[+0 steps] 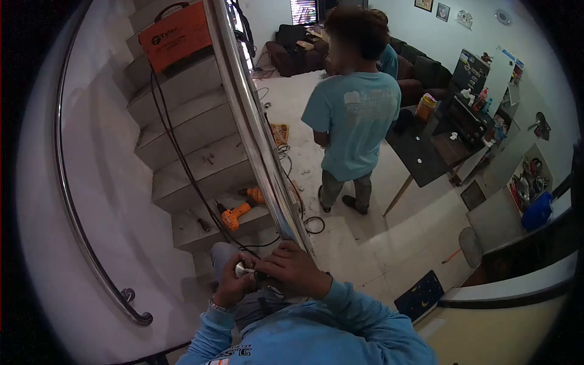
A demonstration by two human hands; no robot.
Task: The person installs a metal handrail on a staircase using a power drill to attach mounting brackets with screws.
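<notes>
At the bottom of the long shiny steel stair rail (pixel 255 121), my left hand (pixel 230 286) pinches a small round silver metal cap (pixel 243 269) that looks hard, light and slippery, I think, while my right hand (pixel 292 271) curls over it.

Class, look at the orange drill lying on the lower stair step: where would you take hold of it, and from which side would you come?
Grip the orange drill by its handle, the stubby orange part branching off the body. It lies flat on its side on the stair step, so coming from above looks best. A black cable runs close by on its left, so keep the hand clear of it.
</notes>
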